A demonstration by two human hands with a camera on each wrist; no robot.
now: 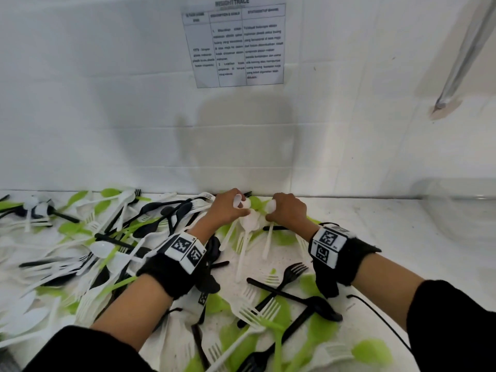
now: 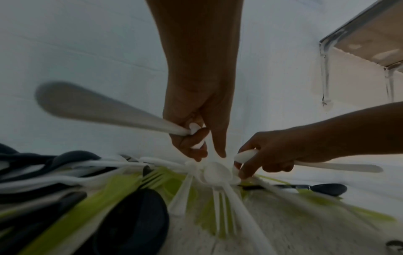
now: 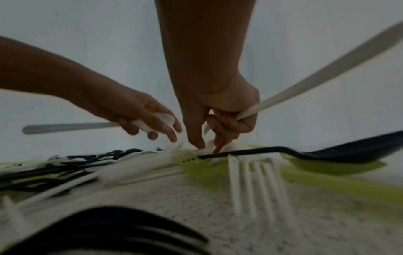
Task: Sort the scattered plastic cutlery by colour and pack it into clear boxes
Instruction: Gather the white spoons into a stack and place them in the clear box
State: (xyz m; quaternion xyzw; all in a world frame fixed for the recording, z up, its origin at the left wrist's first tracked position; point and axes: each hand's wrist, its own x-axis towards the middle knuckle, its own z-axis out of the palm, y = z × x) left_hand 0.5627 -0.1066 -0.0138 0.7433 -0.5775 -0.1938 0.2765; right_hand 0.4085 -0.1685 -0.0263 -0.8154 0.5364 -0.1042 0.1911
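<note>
White, black and green plastic cutlery [image 1: 112,237] lies scattered over the white table [image 1: 375,224]. Both hands work at the back by the wall. My left hand [image 1: 241,209] grips a white spoon [image 2: 98,107] in its curled fingers, and its index finger points down at a small heap of white spoons [image 2: 216,172]. My right hand [image 1: 271,213] grips another white spoon [image 3: 327,69] by the neck, while its thumb and a finger touch the same heap. In the right wrist view a black spoon [image 3: 348,153] lies just in front of the heap.
A clear plastic box [image 1: 456,210] stands at the right against the wall. A printed sheet [image 1: 233,44] hangs on the wall above. Black forks [image 1: 287,277], white forks [image 1: 257,312] and green pieces [image 1: 373,353] lie near the front edge between my arms. A cable [image 1: 381,318] runs from the right wrist.
</note>
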